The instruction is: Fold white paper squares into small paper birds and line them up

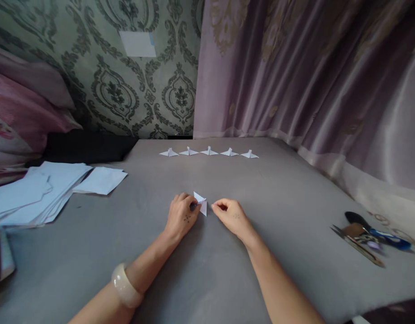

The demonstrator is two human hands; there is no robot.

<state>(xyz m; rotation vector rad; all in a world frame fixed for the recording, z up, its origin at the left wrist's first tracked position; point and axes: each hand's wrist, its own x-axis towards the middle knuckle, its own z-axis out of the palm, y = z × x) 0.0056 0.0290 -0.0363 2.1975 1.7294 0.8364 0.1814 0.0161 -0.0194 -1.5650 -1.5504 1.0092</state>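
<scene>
A small folded white paper piece (203, 208) with pointed ends is pinched between the thumb and fingers of my left hand (183, 213). Part of it is hidden behind those fingers. My right hand (232, 216) is just to the right, thumb and fingertips pressed together, a small gap away from the paper. Nothing shows between its fingertips. Farther back on the table, several folded white paper birds (209, 151) with spread wings stand in a row.
Grey cloth covers the table (143, 279). Stacked white paper sheets (62, 180) and smaller paper pieces (101, 180) lie at the left. Tweezers (358, 245) and a blue-handled tool (390, 238) lie at the right. A curtain (295, 90) borders the right side.
</scene>
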